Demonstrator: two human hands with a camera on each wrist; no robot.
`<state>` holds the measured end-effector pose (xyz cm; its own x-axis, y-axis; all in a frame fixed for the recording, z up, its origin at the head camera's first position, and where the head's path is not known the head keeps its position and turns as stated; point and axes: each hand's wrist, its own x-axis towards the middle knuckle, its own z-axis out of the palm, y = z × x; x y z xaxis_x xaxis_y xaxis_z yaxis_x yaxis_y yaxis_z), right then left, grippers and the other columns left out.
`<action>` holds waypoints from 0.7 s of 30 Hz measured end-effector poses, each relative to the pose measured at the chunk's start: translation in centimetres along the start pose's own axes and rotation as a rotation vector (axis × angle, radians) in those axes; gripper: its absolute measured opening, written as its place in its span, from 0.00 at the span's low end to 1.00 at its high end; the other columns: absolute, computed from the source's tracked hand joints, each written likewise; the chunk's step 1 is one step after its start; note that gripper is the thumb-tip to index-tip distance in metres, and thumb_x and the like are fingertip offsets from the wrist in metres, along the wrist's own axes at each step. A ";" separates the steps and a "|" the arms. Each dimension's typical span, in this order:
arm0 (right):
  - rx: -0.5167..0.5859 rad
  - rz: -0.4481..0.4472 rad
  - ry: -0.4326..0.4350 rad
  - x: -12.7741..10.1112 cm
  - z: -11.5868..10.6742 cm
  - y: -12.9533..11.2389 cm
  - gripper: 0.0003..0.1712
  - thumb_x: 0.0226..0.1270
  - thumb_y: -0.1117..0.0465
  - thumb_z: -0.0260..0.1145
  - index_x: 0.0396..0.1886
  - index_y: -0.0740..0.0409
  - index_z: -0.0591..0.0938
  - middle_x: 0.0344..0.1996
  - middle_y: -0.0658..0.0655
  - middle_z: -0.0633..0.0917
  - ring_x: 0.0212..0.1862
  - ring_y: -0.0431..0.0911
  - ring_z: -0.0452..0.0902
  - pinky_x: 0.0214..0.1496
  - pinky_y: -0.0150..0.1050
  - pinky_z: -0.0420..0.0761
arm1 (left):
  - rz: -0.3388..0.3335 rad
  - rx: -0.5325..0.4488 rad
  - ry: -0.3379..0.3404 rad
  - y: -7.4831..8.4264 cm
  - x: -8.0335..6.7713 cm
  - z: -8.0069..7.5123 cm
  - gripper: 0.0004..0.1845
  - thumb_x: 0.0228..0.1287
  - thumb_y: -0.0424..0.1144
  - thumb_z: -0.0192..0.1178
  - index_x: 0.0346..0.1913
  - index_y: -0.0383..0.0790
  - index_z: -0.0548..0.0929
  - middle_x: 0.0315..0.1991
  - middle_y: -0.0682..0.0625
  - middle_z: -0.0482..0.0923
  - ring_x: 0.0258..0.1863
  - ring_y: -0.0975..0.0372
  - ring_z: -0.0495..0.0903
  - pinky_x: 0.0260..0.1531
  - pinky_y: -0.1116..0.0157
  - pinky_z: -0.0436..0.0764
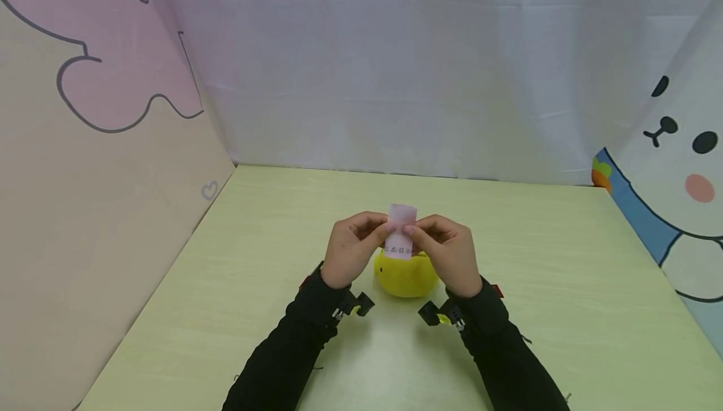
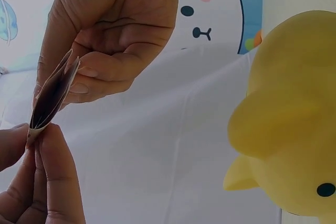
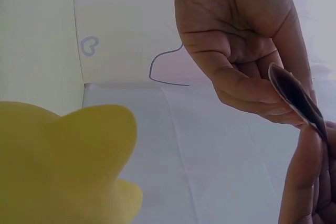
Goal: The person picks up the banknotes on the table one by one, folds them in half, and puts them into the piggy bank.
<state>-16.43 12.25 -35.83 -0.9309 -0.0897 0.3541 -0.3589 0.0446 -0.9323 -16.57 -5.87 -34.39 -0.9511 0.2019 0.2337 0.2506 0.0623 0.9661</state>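
Black sleeves (image 1: 294,348) come in from the bottom edge, wrist cameras clipped on both, and the two hands meet just above a yellow duck toy (image 1: 405,276) that sits on the pale green bench (image 1: 226,285). Left hand (image 1: 351,249) and right hand (image 1: 446,253) both pinch the folded paper slip (image 1: 401,230), fingers curled onto its lower half from either side while its upper end sticks up free above the knuckles. Left wrist view shows the slip (image 2: 52,98) edge-on: two thin leaves bowed apart, closed at the lower fold, left fingertips (image 2: 47,150) on that fold and the right hand's fingers (image 2: 105,72) against the side. Right wrist view gives the same, slip (image 3: 294,95) as a thin curved edge between the fingers. Handling guess: near weightless, limp, creases and tears easily, no stiffness beyond what the fold gives it; a light fingertip pinch near the folded edge looks like the safest hold, since hard squeezing would just crumple it. Printed line across the slip's lower part, too small to read. Duck looks soft and smooth-skinned; neither hand appears to touch it, but the head view is not clear enough to be sure. Slip is held off the bench, over the duck's far side.
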 end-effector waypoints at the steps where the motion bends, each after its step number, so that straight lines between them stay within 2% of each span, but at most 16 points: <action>1: -0.006 0.002 0.014 0.0 -0.1 -0.1 0.08 0.66 0.68 0.67 0.35 0.72 0.84 0.25 0.43 0.85 0.24 0.40 0.79 0.31 0.32 0.84 | -0.005 -0.006 -0.006 0.0 0.0 0.0 0.10 0.67 0.32 0.61 0.47 0.28 0.84 0.40 0.35 0.84 0.32 0.65 0.81 0.38 0.70 0.84; 8: -0.008 0.040 0.112 0.1 -0.6 -0.5 0.09 0.67 0.66 0.66 0.35 0.72 0.83 0.23 0.44 0.84 0.25 0.40 0.79 0.33 0.31 0.84 | -0.039 -0.038 -0.079 0.0 -0.1 0.1 0.11 0.65 0.30 0.62 0.48 0.29 0.83 0.44 0.35 0.83 0.34 0.66 0.84 0.40 0.65 0.86; 21: 0.010 0.105 0.073 0.3 -0.6 -0.3 0.12 0.67 0.61 0.67 0.39 0.70 0.84 0.25 0.44 0.84 0.26 0.41 0.79 0.35 0.32 0.85 | -0.022 0.018 -0.070 -0.3 0.1 0.1 0.09 0.65 0.28 0.62 0.46 0.27 0.82 0.39 0.33 0.82 0.28 0.66 0.82 0.36 0.67 0.86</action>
<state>-16.62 12.85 -35.44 -0.9659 -0.0123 0.2586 -0.2589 0.0396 -0.9651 -16.68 -5.77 -34.67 -0.9418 0.2678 0.2034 0.2335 0.0853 0.9686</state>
